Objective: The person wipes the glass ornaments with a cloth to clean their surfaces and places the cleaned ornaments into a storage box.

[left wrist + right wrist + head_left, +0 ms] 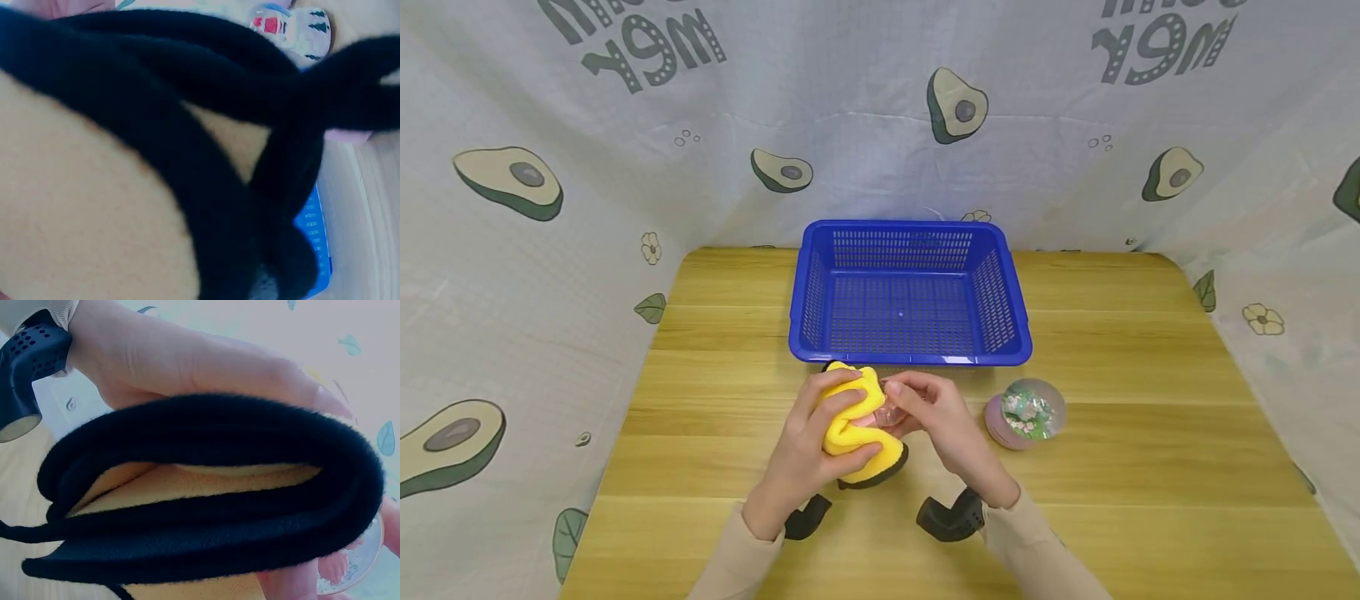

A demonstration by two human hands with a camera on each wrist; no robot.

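Note:
A yellow cloth (871,457) with black edging is folded in my left hand (805,446), whose fingers and thumb curl round it. Its dark, fuzzy edge fills much of both wrist views. Inside the fold sits a small clear snow globe (891,412) with a pink part, largely covered by cloth and fingers. My right hand (946,421) pinches this globe from the right, thumb on the near side. In the right wrist view its round clear rim (375,550) shows below the cloth, with pink inside.
Just beyond the hands stands a blue plastic basket (910,360) with slotted walls. To the right of my right hand, another snow globe (1030,410) with a lilac base and pink-and-green flowers rests tilted on the wooden table (1150,433). An avocado-print sheet (865,108) hangs behind.

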